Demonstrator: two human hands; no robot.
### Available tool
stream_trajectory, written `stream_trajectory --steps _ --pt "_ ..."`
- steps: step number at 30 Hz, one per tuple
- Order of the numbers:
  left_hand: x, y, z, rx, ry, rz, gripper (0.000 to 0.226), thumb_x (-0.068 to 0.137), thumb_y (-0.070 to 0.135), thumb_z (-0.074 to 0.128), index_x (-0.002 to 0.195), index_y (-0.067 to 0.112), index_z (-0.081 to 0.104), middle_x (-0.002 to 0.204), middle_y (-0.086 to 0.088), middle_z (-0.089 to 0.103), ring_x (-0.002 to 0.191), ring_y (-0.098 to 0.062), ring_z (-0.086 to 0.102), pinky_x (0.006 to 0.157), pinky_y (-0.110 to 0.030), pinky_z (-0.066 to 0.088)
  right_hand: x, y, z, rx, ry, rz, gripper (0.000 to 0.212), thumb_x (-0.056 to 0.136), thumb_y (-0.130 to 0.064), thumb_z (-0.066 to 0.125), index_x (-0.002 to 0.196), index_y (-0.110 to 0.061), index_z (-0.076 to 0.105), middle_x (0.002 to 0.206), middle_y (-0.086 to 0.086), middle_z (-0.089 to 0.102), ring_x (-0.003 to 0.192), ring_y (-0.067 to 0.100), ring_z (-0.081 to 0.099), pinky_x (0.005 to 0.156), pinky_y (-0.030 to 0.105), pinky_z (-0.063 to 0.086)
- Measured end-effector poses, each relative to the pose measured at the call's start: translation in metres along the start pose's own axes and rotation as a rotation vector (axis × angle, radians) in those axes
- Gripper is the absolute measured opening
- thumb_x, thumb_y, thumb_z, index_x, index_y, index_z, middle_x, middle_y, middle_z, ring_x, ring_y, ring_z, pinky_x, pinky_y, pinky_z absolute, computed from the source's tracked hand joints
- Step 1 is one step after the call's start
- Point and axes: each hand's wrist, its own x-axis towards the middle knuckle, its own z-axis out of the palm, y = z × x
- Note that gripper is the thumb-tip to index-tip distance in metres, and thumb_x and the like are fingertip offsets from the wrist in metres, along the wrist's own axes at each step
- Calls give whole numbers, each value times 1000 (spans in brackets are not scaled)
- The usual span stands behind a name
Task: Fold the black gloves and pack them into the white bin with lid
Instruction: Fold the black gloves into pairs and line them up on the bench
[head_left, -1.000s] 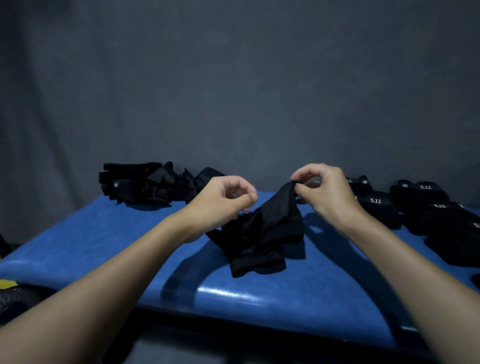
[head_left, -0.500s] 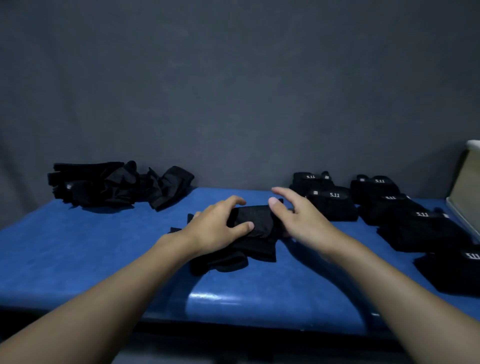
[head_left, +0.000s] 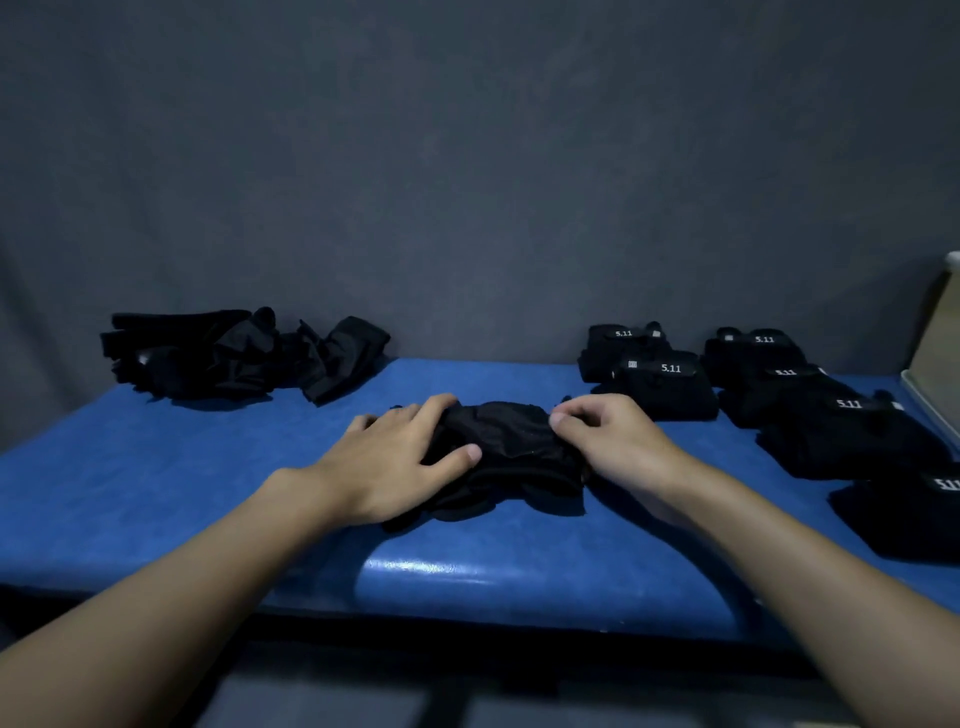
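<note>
A black glove (head_left: 511, 449) lies bunched on the blue table (head_left: 156, 488) in the middle. My left hand (head_left: 395, 460) lies on its left end, fingers over the top and thumb against the near side. My right hand (head_left: 605, 436) grips its right end with curled fingers. A loose heap of unfolded black gloves (head_left: 234, 356) sits at the back left. Several folded gloves (head_left: 670, 382) with white 5.11 labels lie in rows at the right. The white bin (head_left: 935, 364) shows only as a pale edge at the far right.
A dark grey cloth wall stands close behind the table. The table's front edge runs just below my forearms, with a dark floor beneath it. Bare blue surface lies between the loose heap and the glove in my hands.
The glove came down from the air onto the table. Both hands now hold it against the surface, my right fingers curled tighter on its right end than half a second ago.
</note>
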Motion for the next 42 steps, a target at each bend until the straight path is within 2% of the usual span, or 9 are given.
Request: stream_trajectory --steps 7,12,19,24,29,33,36,39,42 --pt "-8 -14 -9 81 -97 -36 84 85 76 42 153 34 15 152 10 38 144 -9 28 119 -49 10 -3 3 -1 -12 -172 57 80 75 -16 80 144 -10 40 118 3 65 105 18 67 97 38 53" --pt "-6 -33 -16 61 -122 -57 83 80 81 44 149 42 22 146 14 40 146 -9 25 121 -57 5 -7 -1 2 -176 -108 -77 75 85 -22 74 149 -25 34 139 0 49 118 13 54 102 30 46" --pt "-12 -10 -23 202 -55 109 88 67 87 39 133 29 42 127 15 48 128 -8 41 118 -45 21 -27 -12 -6 -552 77 -380 53 75 -53 74 121 -35 53 117 -9 38 114 11 33 103 33 32" --pt "-21 -7 -23 167 -147 86 55 80 70 60 116 31 44 96 20 55 86 -3 52 72 -18 32 -30 1 -1 -647 -215 -363 45 85 -44 70 127 -38 57 119 -21 53 115 6 40 109 37 29" --pt "-21 -18 -25 283 -204 123 58 90 64 47 145 50 36 159 14 31 149 -10 22 120 -41 15 -27 3 0 -554 -163 -410 35 93 -19 63 127 -28 62 123 -14 62 118 7 54 105 33 42" --pt "-21 -36 -34 338 -236 55 66 78 63 38 143 56 34 163 11 22 153 -13 4 121 -51 2 -28 3 2 -529 -140 -450 32 95 -18 59 125 -28 64 124 -15 64 116 4 56 103 32 45" --pt "-25 -36 -42 244 -215 13 62 75 61 35 135 50 45 150 17 40 147 -11 24 118 -47 17 -30 1 1 -627 -129 -471 32 96 -24 56 126 -33 62 123 -16 64 116 9 56 103 36 42" --pt "-23 -23 -41 77 2 58 42 78 59 36 109 34 50 109 15 54 107 -14 52 93 -36 38 -32 -1 -5 -790 -161 -492 32 95 -39 55 127 -41 58 116 -20 60 112 6 46 102 34 32" --pt "-15 -2 -29 -63 131 121 33 92 54 47 115 30 49 110 13 57 102 -15 55 86 -33 42 -32 -2 -8 -738 -134 -468 47 82 -69 50 118 -40 60 111 -24 53 108 2 38 98 32 29"
